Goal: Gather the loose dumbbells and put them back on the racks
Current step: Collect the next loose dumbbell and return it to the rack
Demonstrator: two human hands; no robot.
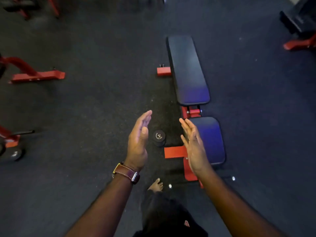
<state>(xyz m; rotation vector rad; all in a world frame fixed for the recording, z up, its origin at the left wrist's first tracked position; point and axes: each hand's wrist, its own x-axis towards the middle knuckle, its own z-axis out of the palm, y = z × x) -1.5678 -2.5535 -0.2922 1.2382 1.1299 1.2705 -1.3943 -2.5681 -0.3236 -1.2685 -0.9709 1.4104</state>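
A small black dumbbell [159, 138] stands on end on the dark rubber floor, just left of the bench's red foot [175, 151]. My left hand [138, 142], with a brown-strapped watch at the wrist, is held out flat above and to the left of the dumbbell, fingers straight. To the dumbbell's right my right hand [194, 144] is also out flat, palm facing the left hand. Neither hand touches the dumbbell; it shows in the gap between them.
A black padded bench [188, 69] on a red frame runs away from me on the right. Red machine legs [37, 76] stand at the left, with a wheeled base [13, 153] lower left. More red-framed equipment [299, 43] is far right. My bare foot [156, 185] is below the dumbbell.
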